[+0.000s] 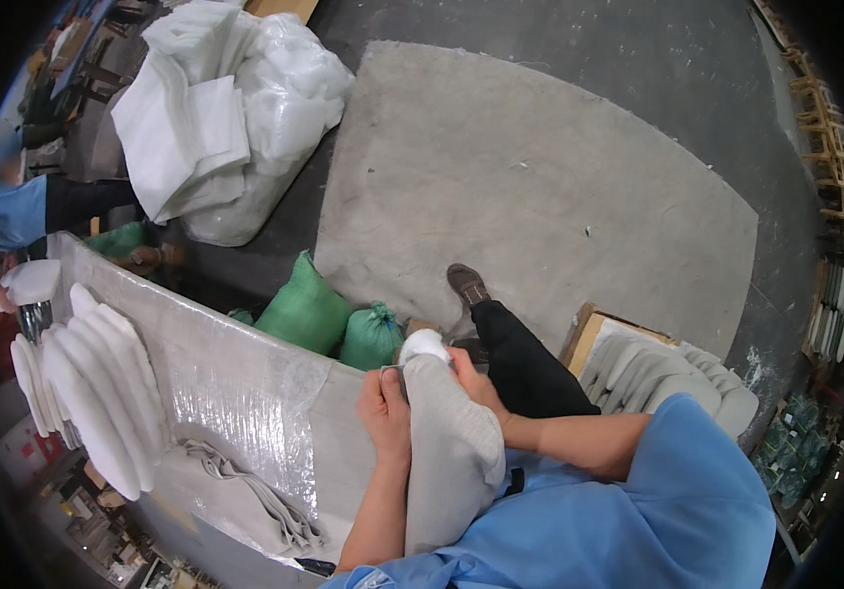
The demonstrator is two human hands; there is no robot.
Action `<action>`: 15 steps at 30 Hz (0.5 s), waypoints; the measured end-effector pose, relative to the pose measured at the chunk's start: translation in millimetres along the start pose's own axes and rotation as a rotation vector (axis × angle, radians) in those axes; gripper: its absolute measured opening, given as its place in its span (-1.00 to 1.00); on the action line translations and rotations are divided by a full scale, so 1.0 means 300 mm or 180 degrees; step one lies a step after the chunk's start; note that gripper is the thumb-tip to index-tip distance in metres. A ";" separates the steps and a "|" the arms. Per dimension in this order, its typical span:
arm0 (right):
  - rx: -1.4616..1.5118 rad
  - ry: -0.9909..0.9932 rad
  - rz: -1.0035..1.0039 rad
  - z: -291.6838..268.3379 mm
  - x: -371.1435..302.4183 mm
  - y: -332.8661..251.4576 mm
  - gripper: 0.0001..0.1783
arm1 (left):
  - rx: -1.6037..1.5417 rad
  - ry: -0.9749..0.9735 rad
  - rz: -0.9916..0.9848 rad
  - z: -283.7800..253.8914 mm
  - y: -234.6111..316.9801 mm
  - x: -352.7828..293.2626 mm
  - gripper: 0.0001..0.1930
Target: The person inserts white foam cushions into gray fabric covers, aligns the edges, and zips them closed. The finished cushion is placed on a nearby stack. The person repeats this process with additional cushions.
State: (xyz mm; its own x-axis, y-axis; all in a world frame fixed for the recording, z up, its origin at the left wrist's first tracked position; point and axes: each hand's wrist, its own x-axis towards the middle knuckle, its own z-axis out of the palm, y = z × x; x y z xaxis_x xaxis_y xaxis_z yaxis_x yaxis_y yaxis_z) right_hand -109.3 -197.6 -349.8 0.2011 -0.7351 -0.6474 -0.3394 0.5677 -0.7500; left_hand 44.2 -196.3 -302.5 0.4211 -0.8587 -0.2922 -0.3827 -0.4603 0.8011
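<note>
A light grey fabric cushion cover [446,456] lies against my front, with white padding [425,345] showing at its far end. My left hand [384,404] is closed on the left edge of the cover, near its opening. On the other side, my right hand [476,385] grips the cover's edge next to the padding, its fingertips partly hidden behind the fabric. The inside of the cover, and how far the padding reaches into it, cannot be seen.
At left, a plastic-covered table [235,393] holds stacked white pads [98,393] and folded grey fabric strips [250,496]. Green sacks [306,309] stand beyond its edge. Grey cushions [653,378] sit in a box at right. A co-worker [14,221] stands far left, near bagged white batting [284,88].
</note>
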 end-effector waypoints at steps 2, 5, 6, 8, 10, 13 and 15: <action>0.0030 -0.0101 -0.0342 -0.074 0.009 -0.019 -0.60 | 0.0195 0.0213 0.0217 -0.007 0.014 -0.027 -0.73; 0.0081 0.0231 -0.0895 -0.177 0.093 -0.084 -0.75 | 0.0431 0.0379 0.0697 -0.005 0.014 -0.054 -0.82; -0.0047 -0.0090 -0.1058 -0.224 0.129 -0.140 -0.77 | 0.0534 0.0421 0.0743 0.001 0.014 -0.060 -0.88; -0.0380 -0.0781 -0.1395 -0.294 0.189 -0.255 -0.78 | 0.0514 0.0429 0.0854 0.011 0.013 -0.065 -0.92; -0.0775 -0.1514 -0.1710 -0.309 0.237 -0.321 -0.79 | 0.0492 0.0439 0.1097 0.024 0.018 -0.060 -0.93; -0.0919 -0.2331 -0.1661 -0.313 0.295 -0.351 -0.80 | 0.0558 0.0520 0.1489 0.030 0.039 -0.066 -0.92; -0.0966 -0.2721 -0.1408 -0.330 0.319 -0.383 -0.80 | 0.0654 0.0525 0.1514 0.032 0.042 -0.074 -0.91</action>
State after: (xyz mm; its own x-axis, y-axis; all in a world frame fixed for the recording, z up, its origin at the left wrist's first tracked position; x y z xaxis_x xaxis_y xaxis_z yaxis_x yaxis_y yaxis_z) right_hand -142.0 -369.8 -312.1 0.9164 -0.2772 -0.2887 -0.2705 0.1025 -0.9572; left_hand 22.1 -185.2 -291.1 0.2793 -0.9438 0.1768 -0.7085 -0.0783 0.7013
